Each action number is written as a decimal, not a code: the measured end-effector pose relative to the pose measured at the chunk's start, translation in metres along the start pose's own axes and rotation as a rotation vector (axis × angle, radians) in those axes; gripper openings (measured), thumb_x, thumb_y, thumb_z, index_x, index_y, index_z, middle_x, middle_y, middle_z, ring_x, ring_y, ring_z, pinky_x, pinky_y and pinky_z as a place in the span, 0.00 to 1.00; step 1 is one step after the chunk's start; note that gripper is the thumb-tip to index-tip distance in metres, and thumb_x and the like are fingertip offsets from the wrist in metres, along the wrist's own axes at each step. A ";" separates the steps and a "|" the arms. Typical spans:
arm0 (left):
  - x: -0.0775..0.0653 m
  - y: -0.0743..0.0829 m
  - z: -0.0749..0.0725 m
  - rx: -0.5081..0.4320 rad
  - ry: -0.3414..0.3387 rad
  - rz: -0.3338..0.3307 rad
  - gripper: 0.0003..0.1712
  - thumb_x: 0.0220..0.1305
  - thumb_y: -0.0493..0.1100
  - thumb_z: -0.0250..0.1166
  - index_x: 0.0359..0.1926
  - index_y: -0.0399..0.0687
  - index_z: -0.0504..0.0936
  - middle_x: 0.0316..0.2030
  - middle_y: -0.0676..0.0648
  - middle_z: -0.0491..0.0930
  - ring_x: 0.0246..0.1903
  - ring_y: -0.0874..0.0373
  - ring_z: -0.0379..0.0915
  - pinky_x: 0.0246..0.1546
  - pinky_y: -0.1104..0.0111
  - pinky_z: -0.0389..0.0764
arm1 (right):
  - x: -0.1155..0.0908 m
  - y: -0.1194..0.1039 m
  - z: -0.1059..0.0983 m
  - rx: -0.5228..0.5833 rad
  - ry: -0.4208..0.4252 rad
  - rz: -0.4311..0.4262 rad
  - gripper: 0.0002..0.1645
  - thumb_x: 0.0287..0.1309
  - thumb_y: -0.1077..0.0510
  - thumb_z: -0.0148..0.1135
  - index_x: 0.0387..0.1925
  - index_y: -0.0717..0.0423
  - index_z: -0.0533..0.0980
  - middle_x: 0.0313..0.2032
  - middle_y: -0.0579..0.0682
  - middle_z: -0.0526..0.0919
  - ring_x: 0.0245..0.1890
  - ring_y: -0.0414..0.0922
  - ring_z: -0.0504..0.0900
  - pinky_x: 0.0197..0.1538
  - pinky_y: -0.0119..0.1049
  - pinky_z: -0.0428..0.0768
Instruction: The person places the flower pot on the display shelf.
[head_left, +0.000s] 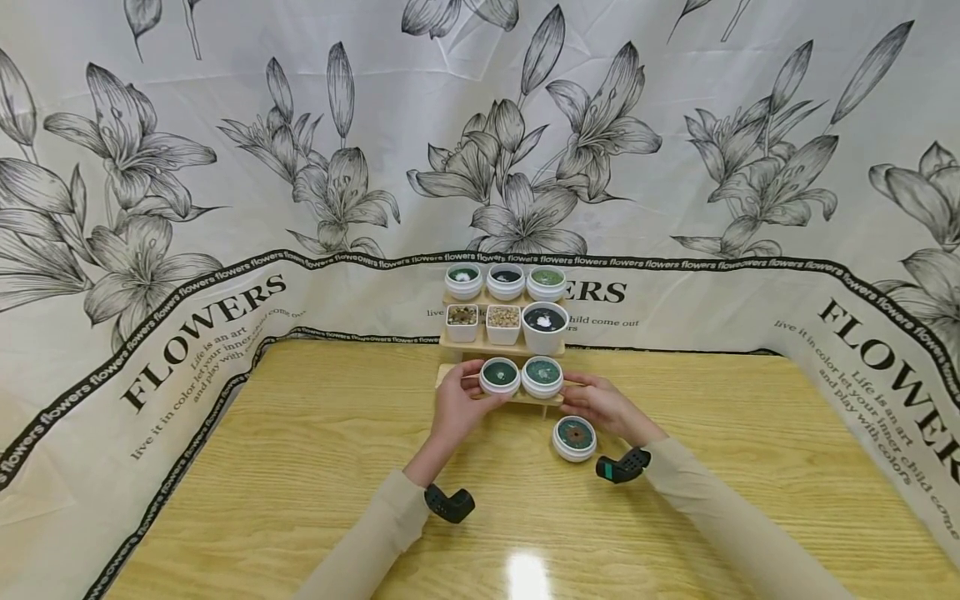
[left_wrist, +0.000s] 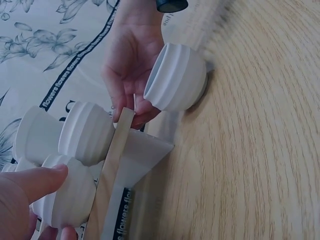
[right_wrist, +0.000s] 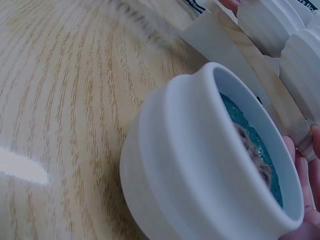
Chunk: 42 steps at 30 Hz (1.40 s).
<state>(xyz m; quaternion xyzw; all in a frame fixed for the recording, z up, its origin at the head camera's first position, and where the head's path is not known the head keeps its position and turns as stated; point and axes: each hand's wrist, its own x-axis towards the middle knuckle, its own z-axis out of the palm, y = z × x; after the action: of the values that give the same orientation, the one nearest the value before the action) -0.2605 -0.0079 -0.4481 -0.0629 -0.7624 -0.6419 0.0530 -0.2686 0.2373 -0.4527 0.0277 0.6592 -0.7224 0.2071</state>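
Observation:
On the lowest tier of a wooden stepped stand (head_left: 551, 400), my left hand (head_left: 459, 404) grips a white round pot with dark green filling (head_left: 500, 377), thumb against its side in the left wrist view. Right beside it stands another white pot with lighter green filling (head_left: 542, 377). At the stand's right end, my right hand (head_left: 600, 404) pinches the end of the board, its fingers on both faces in the left wrist view. A third white pot, with teal filling and a brown centre (right_wrist: 190, 160), sits on the table just in front of the right hand.
The middle tier bears two square pots of pebbles (head_left: 503, 325) and a larger white pot with dark filling (head_left: 545, 327). Three round pots (head_left: 506, 282) line the top tier. Behind the wooden table (head_left: 315, 467) hangs a flower-printed cloth (head_left: 360, 300).

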 end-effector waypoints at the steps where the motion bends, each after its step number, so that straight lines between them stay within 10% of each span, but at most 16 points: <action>1: 0.000 0.000 0.000 0.006 0.004 -0.001 0.36 0.41 0.34 0.79 0.54 0.35 0.75 0.45 0.37 0.80 0.43 0.49 0.79 0.46 0.62 0.84 | 0.000 0.000 0.000 -0.001 -0.002 -0.002 0.37 0.67 0.68 0.46 0.71 0.72 0.44 0.32 0.39 0.81 0.32 0.33 0.82 0.40 0.24 0.82; 42: -0.011 -0.003 0.009 -0.069 0.116 0.055 0.29 0.50 0.31 0.72 0.55 0.33 0.74 0.48 0.35 0.75 0.44 0.43 0.76 0.47 0.56 0.82 | -0.003 0.004 -0.003 -0.034 -0.021 -0.020 0.36 0.69 0.67 0.45 0.71 0.73 0.44 0.38 0.43 0.79 0.36 0.34 0.82 0.46 0.26 0.82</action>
<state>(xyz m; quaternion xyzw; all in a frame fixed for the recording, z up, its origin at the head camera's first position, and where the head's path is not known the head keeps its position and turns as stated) -0.2498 -0.0002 -0.4542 -0.0484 -0.7335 -0.6685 0.1125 -0.2659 0.2410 -0.4557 0.0100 0.6693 -0.7135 0.2071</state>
